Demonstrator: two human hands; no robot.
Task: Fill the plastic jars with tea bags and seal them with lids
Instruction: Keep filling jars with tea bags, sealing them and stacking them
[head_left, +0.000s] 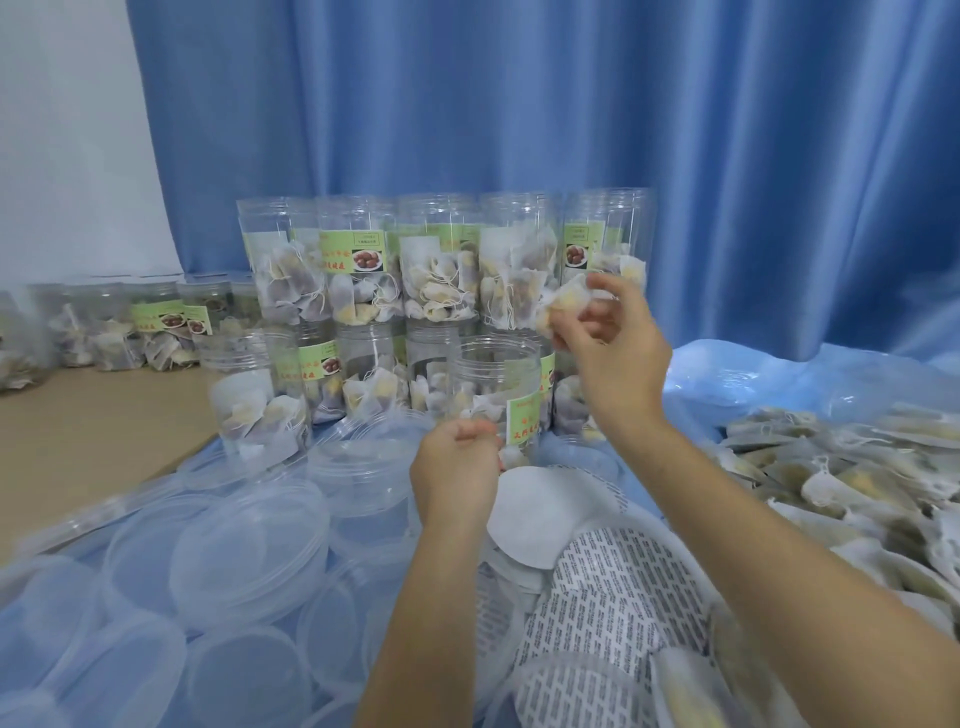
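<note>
A pleated blue curtain (571, 104) hangs behind, a white wall (62, 130) left of it, above tan flooring (88, 431)

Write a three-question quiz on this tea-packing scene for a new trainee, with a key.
1. True or false: the right hand holds tea bags above the open jar.
2. Multiple choice: where is the loose pile of tea bags? A) on the person's right B) on the person's left C) behind the curtain
3. Fill in: the clear lids lie in a heap on the person's ____ side.

Key
1. True; the jar in front has no lid, and the left hand is at its base.
2. A
3. left
</note>
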